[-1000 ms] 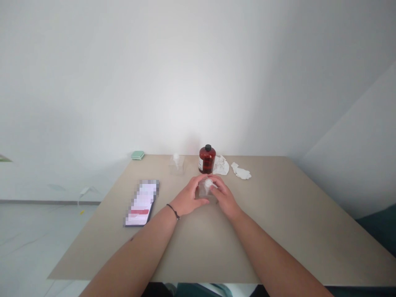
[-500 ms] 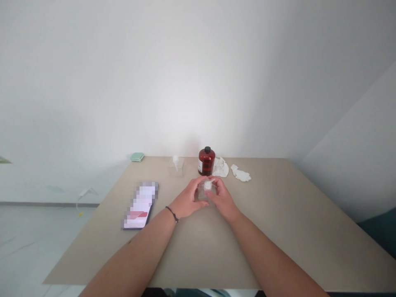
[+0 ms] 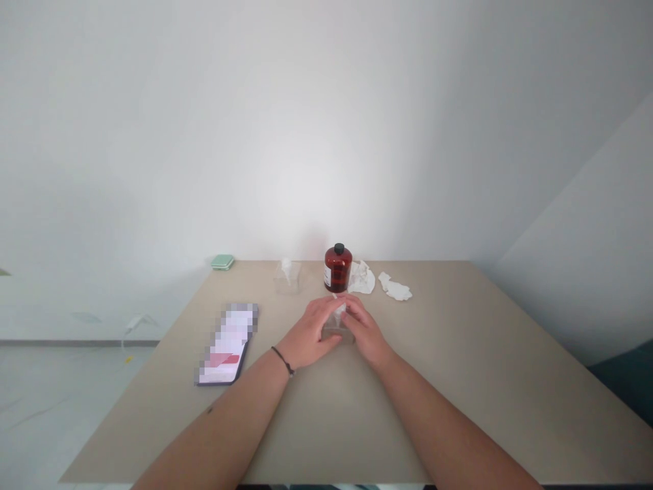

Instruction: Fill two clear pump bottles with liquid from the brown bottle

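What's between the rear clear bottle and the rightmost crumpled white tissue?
In the head view: the dark red bottle, then another crumpled white tissue just to its right.

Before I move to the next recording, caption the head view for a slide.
Left hand and right hand around a clear, white-topped container, a dark red bottle behind it.

Your left hand [image 3: 309, 337] and right hand [image 3: 368, 338] curl around a small clear bottle [image 3: 334, 333] with a white top [image 3: 339, 311], at the table [image 3: 469, 388]. Behind it stands a dark red bottle [image 3: 338, 271], black-capped, with crumpled tissue [image 3: 362, 279] beside it; a second clear bottle [image 3: 287, 280] stands farther left. A phone [image 3: 228, 344] lies beside your left forearm [image 3: 232, 412].
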